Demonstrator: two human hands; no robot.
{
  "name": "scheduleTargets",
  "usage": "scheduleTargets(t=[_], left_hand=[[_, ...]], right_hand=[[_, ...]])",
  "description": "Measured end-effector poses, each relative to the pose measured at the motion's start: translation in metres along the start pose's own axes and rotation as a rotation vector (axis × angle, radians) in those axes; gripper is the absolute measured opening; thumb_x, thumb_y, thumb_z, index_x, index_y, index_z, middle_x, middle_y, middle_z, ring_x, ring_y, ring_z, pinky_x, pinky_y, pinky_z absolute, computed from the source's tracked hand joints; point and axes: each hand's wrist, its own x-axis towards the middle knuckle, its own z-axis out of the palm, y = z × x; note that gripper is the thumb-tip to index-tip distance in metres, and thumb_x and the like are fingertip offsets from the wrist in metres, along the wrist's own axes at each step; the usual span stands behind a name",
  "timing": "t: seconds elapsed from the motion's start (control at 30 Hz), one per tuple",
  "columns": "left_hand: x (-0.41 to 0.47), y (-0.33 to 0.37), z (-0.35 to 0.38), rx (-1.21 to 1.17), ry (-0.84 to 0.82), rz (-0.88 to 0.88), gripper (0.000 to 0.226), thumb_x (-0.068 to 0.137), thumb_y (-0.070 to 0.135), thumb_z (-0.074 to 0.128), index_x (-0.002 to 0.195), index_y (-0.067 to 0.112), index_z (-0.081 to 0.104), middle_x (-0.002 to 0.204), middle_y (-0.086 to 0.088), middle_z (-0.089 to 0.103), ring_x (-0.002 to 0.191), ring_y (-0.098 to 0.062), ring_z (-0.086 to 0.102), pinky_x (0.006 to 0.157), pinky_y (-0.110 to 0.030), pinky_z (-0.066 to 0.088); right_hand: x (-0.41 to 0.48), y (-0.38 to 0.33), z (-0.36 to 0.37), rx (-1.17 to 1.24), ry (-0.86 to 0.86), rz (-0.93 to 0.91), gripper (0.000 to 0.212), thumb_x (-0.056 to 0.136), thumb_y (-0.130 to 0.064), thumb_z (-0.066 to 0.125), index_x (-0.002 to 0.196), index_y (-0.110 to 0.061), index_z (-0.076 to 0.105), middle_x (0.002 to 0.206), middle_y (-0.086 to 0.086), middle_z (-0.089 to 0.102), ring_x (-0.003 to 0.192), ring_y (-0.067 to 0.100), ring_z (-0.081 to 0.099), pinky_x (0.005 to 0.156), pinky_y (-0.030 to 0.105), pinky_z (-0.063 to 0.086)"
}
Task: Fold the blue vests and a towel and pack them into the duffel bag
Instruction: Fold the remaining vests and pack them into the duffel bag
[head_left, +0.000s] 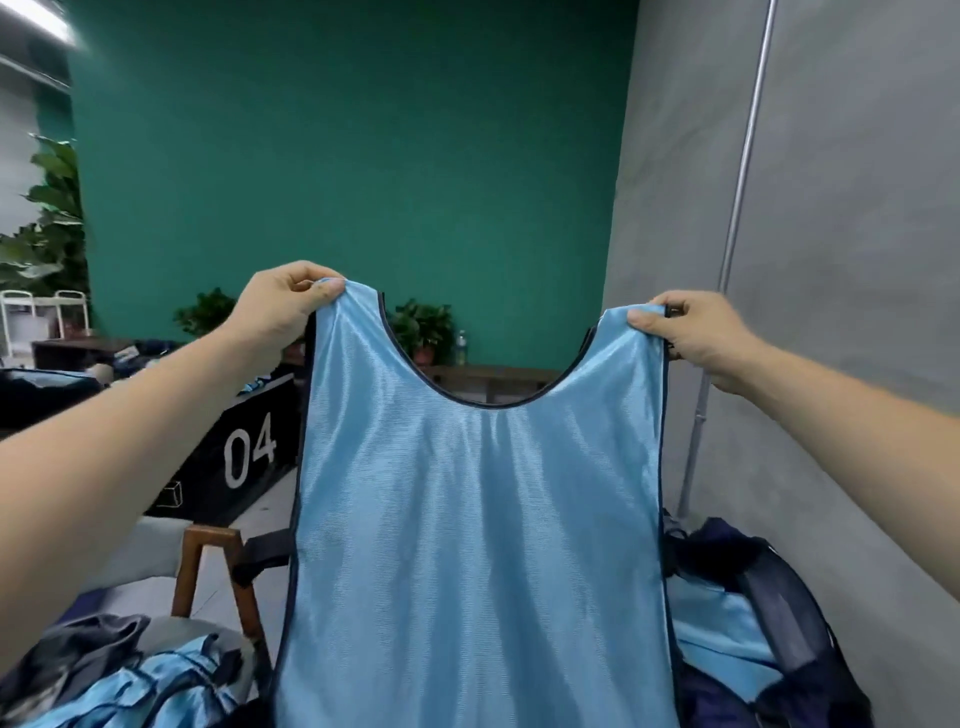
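The shiny light-blue sleeveless vest with dark trim you hold up hides much of what lies behind it, and its hem is cut off below. Your left hand pinches one shoulder strap, your right hand the other. At lower right, the half-hidden dark navy duffel bag holds light-blue fabric. A crumpled heap of blue vests lies at lower left.

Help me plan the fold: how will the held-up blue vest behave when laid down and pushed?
Probably floppy: the vest hangs in soft ripples from the left hand and right hand. Likely light, since pinches at the straps hold it. Its sheen suggests it may slide.
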Motion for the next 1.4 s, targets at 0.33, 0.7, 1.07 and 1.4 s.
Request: scheduleTargets(t=[0.33, 0.7, 1.07, 1.4], left_hand=[[0.057, -0.086, 0.050, 0.132, 0.024, -0.030, 0.016, 0.100, 0.035, 0.075, 0.105, 0.020, 0.078, 0.084, 0.010, 0.068, 0.067, -0.007, 0.053, 0.061, -0.020, 0.042], [0.065, -0.180, 0.086, 0.343, -0.029, -0.106, 0.016, 0.103, 0.035, 0.071, 0.100, 0.020, 0.077, 0.083, 0.008, 0.067, 0.069, -0.006, 0.054, 0.068, -0.027, 0.045], [0.108, -0.227, 0.090, 0.488, -0.013, -0.142, 0.016, 0.102, 0.034, 0.071, 0.098, 0.020, 0.076, 0.092, 0.004, 0.071, 0.081, -0.013, 0.060, 0.075, -0.031, 0.050], [0.097, -0.221, 0.091, 0.374, -0.005, -0.166, 0.020, 0.103, 0.035, 0.072, 0.106, 0.016, 0.077, 0.085, 0.011, 0.069, 0.058, 0.007, 0.053, 0.062, -0.019, 0.045]], right_hand=[[0.060, 0.079, 0.050, -0.059, 0.031, 0.022, 0.022, 0.095, -0.022, 0.081, 0.097, -0.001, 0.075, 0.108, 0.031, 0.072, 0.083, 0.024, 0.065, 0.091, 0.056, 0.060], [0.090, 0.178, 0.100, -0.234, -0.061, 0.140, 0.008, 0.091, -0.016, 0.083, 0.088, -0.012, 0.078, 0.099, 0.015, 0.077, 0.084, 0.020, 0.066, 0.091, 0.053, 0.061], [0.122, 0.212, 0.150, -0.461, -0.062, 0.179, 0.016, 0.093, -0.003, 0.071, 0.086, -0.016, 0.077, 0.081, -0.004, 0.066, 0.076, 0.018, 0.060, 0.070, 0.029, 0.048], [0.127, 0.207, 0.157, -0.388, 0.012, 0.101, 0.016, 0.093, -0.006, 0.070, 0.089, -0.019, 0.077, 0.082, -0.007, 0.066, 0.076, 0.012, 0.058, 0.068, 0.025, 0.045]])
